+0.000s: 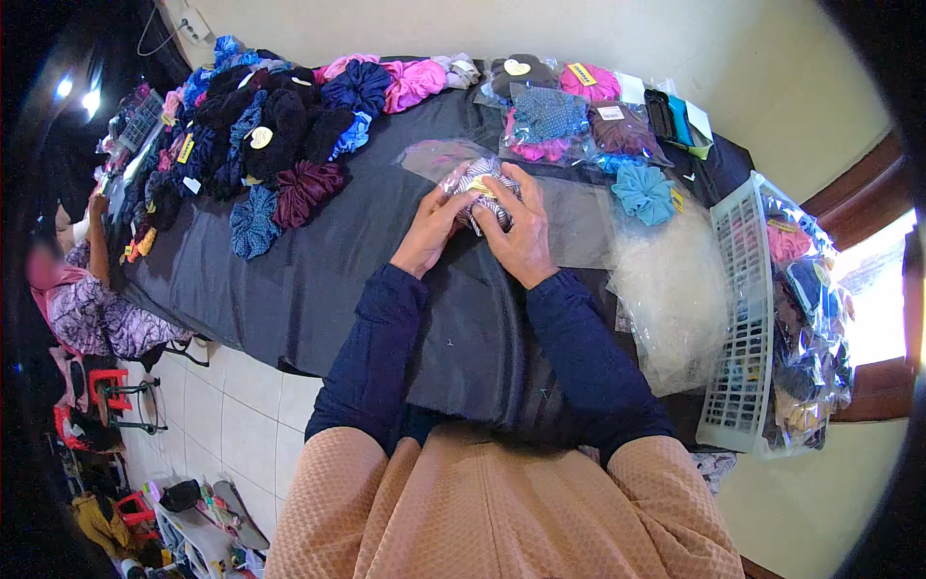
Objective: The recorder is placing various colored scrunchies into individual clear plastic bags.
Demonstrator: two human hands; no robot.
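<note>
Above the middle of the dark cloth, both hands are closed around a striped grey-and-white scrunchie [479,180] that carries a yellow tag. My left hand [430,232] grips its left side, with the thumb near the tag. On the other side, my right hand [518,230] wraps its fingers over the top and right. A clear plastic bag [424,157] shows just beyond the hands; whether it surrounds the scrunchie I cannot tell. Flat clear bags [571,224] lie to the right of my right hand. Near them is a light blue scrunchie [643,193].
Loose scrunchies [255,217] in many colours are heaped at the far left. Bagged scrunchies [550,116] lie at the back. A stack of clear bags [672,289] sits beside a white plastic basket [738,314] of packed items. Another person [96,299] is at the left.
</note>
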